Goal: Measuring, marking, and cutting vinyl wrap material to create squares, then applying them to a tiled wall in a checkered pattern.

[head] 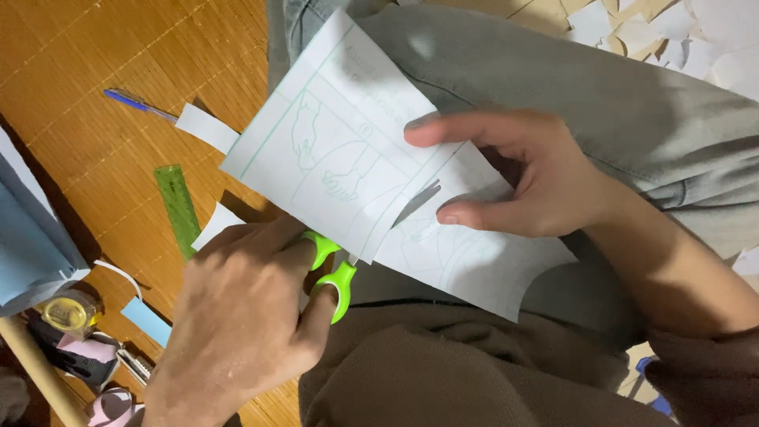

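Above the lap, over grey trousers (553, 79), the thin white paper sheet with green line drawings (348, 150) is held in the air, tilted, with a cut already running in from its lower edge. The right hand (530, 178) has its grip clenched on the sheet's right side, thumb below and forefinger above the slit. The left hand (237, 316) grasps the green-handled scissors (332, 273), fingers through the loops; the blades are hidden beneath the paper. Judged from its sag and curl, the sheet is light, limp and easily torn or creased, so it is best held close beside the cutting line, kept taut, with fingers clear of the blades. On the bamboo mat floor (95, 47) lie a green plastic ruler (178, 207), a blue pen (138, 103) and paper offcuts.
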